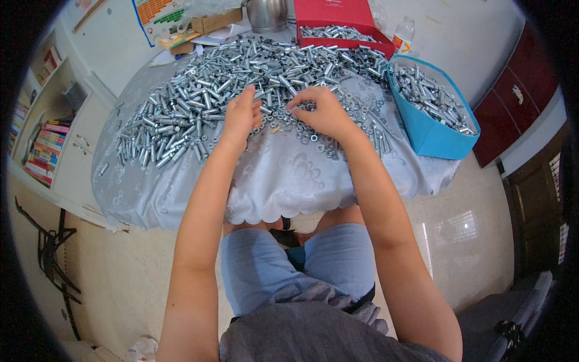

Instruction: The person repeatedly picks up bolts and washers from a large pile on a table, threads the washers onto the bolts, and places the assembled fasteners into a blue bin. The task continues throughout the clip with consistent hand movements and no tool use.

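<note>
My left hand (242, 119) is over the near part of a large heap of silvery metal sleeves and bolts (193, 99). Its fingers are curled in, and whatever they hold is hidden. To its right, my right hand (325, 113) bends over a spread of small nuts and washers (313, 138). The thumb and forefinger curve toward each other in a pinch, with the tips close together; anything between them is too small to name. A gap separates the two hands, with loose small parts lying between them.
A pale patterned tablecloth (283, 172) covers the round table. At the right stands a blue fabric bin (437, 136) full of metal parts. Farther back are an open red box (338, 42), a metal pot (267, 15), a bottle (404, 33) and a cardboard box (216, 21).
</note>
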